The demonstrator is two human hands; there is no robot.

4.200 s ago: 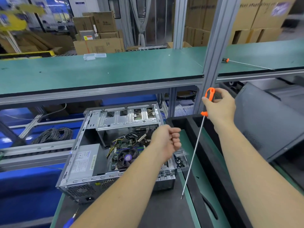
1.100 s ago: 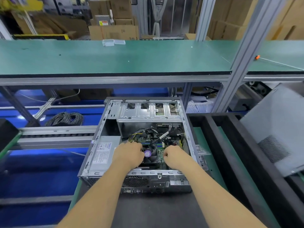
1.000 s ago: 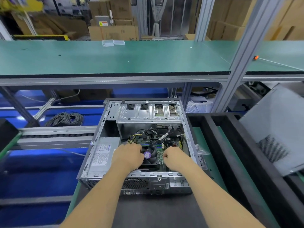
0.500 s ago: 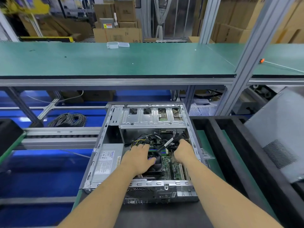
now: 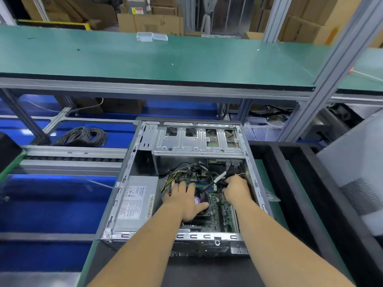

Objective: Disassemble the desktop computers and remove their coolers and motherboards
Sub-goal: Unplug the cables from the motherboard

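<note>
Early in the job: open grey metal desktop case on dark surface, side off, fan cooler and green motherboard unremoved; left hand flat on cooler, right hand among black cables, fingers hidden.

Dark bench mat carries open computer case.

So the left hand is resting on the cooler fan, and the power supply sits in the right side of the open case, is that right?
Not quite. In the head view the power supply sits in the left side of the open case, not the right. The left hand does rest on the cooler fan.
</note>
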